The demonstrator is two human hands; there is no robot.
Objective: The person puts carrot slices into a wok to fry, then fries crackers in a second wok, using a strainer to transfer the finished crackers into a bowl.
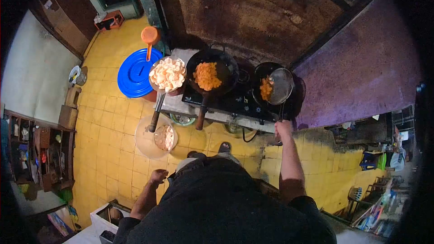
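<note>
My right hand (pixel 283 129) is wrapped round the handle of a round mesh strainer (pixel 283 86), which sits in the right-hand wok (pixel 261 70). Orange fried pieces (pixel 266 88) lie beside the mesh inside that wok. My left hand (pixel 158 176) hangs low at my side, fingers loosely bent and holding nothing. Nearest to it is a translucent tub (pixel 143 140) on the floor with pale pieces (pixel 164 137) inside. A second wok (pixel 231 65) holds a heap of orange pieces (pixel 207 76). To its left, a long-handled strainer is piled with pale crackers (pixel 168 73).
Both woks stand on a black stove (pixel 230 102) against the wall. Left of it is a blue lid (pixel 133 74) with an orange dipper (pixel 149 35) on top. Shelves (pixel 45 153) line the far left; stools (pixel 370 160) stand at the far right on the yellow tiles.
</note>
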